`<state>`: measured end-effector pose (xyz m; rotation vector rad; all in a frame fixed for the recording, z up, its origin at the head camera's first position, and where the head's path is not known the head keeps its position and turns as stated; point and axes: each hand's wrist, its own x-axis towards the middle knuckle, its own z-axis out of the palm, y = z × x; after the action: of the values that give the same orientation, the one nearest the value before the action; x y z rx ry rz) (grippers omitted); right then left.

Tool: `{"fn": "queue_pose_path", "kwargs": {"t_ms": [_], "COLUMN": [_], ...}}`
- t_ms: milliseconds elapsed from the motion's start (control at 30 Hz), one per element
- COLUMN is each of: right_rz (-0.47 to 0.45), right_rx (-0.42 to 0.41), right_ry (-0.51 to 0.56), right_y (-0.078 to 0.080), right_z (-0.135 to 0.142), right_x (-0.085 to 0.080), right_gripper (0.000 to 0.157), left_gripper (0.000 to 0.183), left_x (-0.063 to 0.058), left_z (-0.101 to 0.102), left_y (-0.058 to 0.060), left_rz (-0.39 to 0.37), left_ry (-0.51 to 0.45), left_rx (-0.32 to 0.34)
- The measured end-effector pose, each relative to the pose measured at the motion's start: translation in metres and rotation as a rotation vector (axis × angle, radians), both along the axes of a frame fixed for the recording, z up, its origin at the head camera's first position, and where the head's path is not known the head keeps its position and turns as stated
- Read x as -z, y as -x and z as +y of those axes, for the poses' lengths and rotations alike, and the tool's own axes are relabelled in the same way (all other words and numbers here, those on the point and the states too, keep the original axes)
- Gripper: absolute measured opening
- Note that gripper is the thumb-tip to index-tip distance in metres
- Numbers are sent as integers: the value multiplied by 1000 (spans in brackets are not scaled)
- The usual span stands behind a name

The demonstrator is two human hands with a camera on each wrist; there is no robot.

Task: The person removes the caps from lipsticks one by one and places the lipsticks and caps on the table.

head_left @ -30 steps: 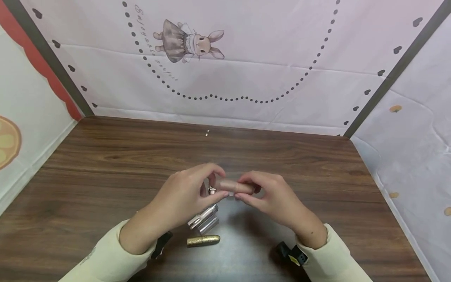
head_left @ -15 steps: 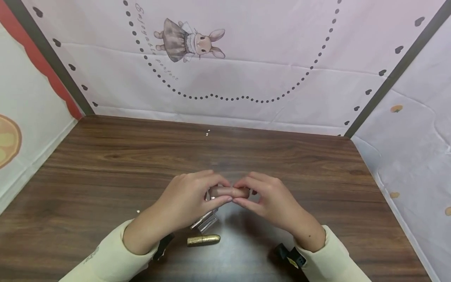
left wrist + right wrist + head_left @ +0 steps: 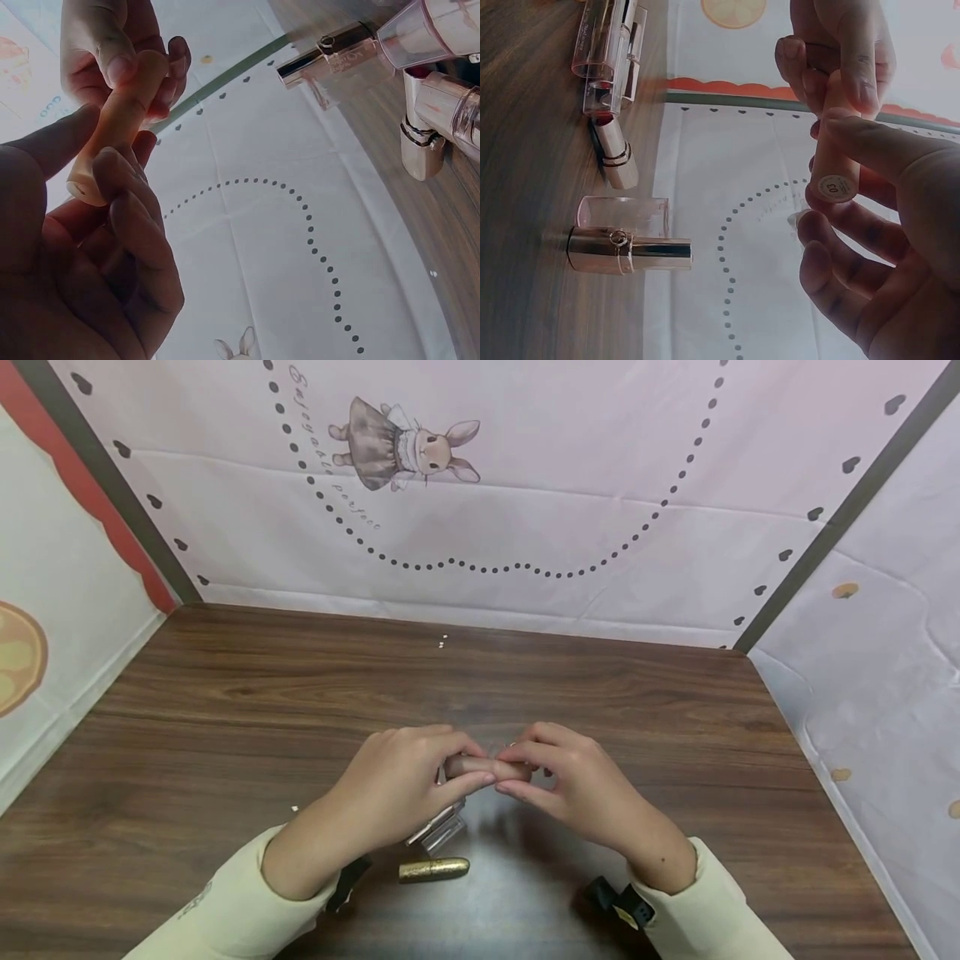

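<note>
A beige-pink lipstick tube point(image 3: 471, 766) lies sideways between the two hands above the table. My left hand point(image 3: 405, 781) pinches one end with thumb and fingers. At the other end, my right hand point(image 3: 573, 781) pinches the tube, its fingertips close to the left hand's. A round label point(image 3: 835, 187) reading 03 shows on the tube's end in the right wrist view. Below the left hand lie clear-and-silver lipstick tubes point(image 3: 444, 833), partly covered by it. A gold lipstick tube point(image 3: 433, 870) lies nearer the person.
Beyond the hands, the right wrist view shows an uncapped red lipstick point(image 3: 615, 154), a rose-gold lipstick base point(image 3: 600, 251) and a clear cap point(image 3: 622, 214). Tiny white bits point(image 3: 442, 642) lie near the back. Printed cloth point(image 3: 555, 527) walls the wooden table point(image 3: 247, 693).
The hands have drawn closer together along the tube, and the left hand has come slightly down. The tube lies more level. Over the last half second little has moved.
</note>
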<state>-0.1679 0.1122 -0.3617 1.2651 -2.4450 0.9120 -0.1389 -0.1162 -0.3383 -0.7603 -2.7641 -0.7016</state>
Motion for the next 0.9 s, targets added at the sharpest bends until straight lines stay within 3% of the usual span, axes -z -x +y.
{"fn": "queue_pose_path", "kwargs": {"t_ms": [300, 567, 900], "right_rz": [-155, -176, -248], "right_rx": [-104, -151, -126], "right_ry": [55, 60, -15], "right_y": [2, 3, -1], "right_z": [7, 10, 12], "right_x": [-4, -5, -11], "right_gripper": [15, 14, 13], "left_gripper": [23, 18, 24], "left_x": [0, 1, 0], "left_z": [-1, -2, -1], "left_y": [0, -1, -1], "left_rz": [-4, -5, -52], "left_ry": [-37, -76, -41], "left_rx": [44, 88, 84]}}
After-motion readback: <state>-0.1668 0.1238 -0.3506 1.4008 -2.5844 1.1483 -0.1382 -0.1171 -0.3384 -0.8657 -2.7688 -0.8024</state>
